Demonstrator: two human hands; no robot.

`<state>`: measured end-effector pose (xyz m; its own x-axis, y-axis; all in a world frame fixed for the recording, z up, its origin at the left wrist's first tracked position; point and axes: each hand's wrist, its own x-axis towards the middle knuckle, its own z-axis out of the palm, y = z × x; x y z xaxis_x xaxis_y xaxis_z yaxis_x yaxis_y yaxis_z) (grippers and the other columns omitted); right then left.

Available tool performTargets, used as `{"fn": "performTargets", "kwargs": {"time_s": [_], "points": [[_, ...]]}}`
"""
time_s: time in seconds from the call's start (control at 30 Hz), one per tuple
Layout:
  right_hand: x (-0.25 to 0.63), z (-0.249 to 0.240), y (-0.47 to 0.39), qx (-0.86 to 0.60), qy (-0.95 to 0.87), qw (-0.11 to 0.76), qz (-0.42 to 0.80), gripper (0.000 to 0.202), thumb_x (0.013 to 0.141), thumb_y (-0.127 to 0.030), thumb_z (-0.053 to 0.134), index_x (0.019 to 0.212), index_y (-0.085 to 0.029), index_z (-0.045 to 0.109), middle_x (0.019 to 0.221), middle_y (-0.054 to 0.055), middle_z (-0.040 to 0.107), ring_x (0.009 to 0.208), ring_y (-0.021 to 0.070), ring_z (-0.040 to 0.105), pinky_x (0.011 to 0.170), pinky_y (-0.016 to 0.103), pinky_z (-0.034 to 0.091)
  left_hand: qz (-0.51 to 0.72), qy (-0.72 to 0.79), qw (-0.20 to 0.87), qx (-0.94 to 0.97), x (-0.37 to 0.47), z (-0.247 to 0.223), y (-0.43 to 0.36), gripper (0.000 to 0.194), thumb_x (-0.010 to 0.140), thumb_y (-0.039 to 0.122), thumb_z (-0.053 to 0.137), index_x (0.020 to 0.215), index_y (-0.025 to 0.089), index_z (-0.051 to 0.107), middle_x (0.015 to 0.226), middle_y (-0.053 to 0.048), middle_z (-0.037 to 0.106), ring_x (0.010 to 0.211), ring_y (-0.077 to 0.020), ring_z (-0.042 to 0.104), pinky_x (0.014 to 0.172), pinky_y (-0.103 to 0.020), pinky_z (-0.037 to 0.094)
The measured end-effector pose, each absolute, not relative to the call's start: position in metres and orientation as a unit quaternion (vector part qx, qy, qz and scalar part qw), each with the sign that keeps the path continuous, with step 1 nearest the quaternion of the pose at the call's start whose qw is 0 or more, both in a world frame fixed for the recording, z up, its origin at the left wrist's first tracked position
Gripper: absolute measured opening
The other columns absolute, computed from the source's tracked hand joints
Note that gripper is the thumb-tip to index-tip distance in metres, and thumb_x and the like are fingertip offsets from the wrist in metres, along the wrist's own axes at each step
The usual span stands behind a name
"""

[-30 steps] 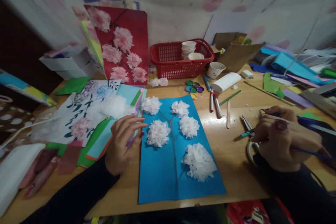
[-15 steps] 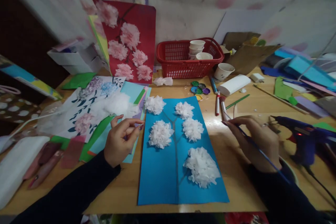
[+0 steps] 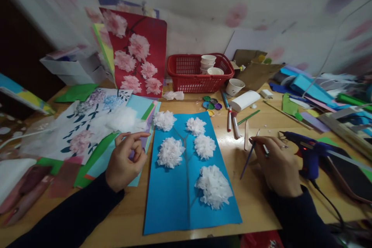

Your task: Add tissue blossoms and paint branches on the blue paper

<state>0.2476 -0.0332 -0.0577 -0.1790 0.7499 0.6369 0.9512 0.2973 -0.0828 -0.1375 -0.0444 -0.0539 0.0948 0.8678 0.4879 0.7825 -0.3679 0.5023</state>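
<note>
A blue sheet (image 3: 168, 209) lies on the table with a thin drawn stem and branches, and several white tissue flowers (image 3: 214, 186) on it. My left hand (image 3: 127, 159) hovers over coloured papers left of the sheet, fingers loosely bent and apart, holding nothing. To the right of the sheet, my right hand (image 3: 276, 162) pinches a thin blue brush (image 3: 247, 159) near one end, its other end slanting down toward the table. A wooden stick (image 3: 246, 135) lies just left of that hand. Small paint pots (image 3: 213, 101) sit beyond the sheet.
A red basket (image 3: 197, 83) with paper cups stands at the back, beside a red flower picture (image 3: 139, 54). Markers (image 3: 229, 119) and a white roll (image 3: 245, 101) lie behind the sheet. A blue glue gun (image 3: 310, 155) with its cord is at the right, near a phone (image 3: 348, 176).
The view has shifted right, so the sheet and basket appear further left. The brush in my right hand has swung from lying back over the hand to pointing down toward the table.
</note>
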Motion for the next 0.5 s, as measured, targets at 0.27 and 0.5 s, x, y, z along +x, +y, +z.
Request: {"fn": "performTargets", "kwargs": {"time_s": [0.27,0.5], "points": [[0.251,-0.062,-0.036,-0.559,-0.740,0.344,-0.143,0.019,0.092,-0.024,0.051,0.095,-0.019,0.069,0.094,0.008,0.071,0.082,0.0207,0.067,0.072,0.032,0.051,0.396,0.527,0.129,0.741,-0.140,-0.056,-0.045,0.044,0.073,0.008,0.045,0.115,0.019,0.050,0.093,-0.002,0.057,0.074,-0.0127,0.056,0.075,-0.029,0.050],[0.251,-0.067,-0.035,-0.521,-0.767,0.325,-0.184,0.026,0.094,-0.022,0.049,0.102,-0.019,0.073,0.083,0.007,0.074,0.074,0.0192,0.065,0.073,0.032,0.049,0.346,0.521,0.177,0.760,-0.143,-0.068,-0.039,0.048,0.072,0.009,0.044,0.119,0.019,0.046,0.101,-0.004,0.063,0.094,-0.0177,0.063,0.086,-0.034,0.051]]}}
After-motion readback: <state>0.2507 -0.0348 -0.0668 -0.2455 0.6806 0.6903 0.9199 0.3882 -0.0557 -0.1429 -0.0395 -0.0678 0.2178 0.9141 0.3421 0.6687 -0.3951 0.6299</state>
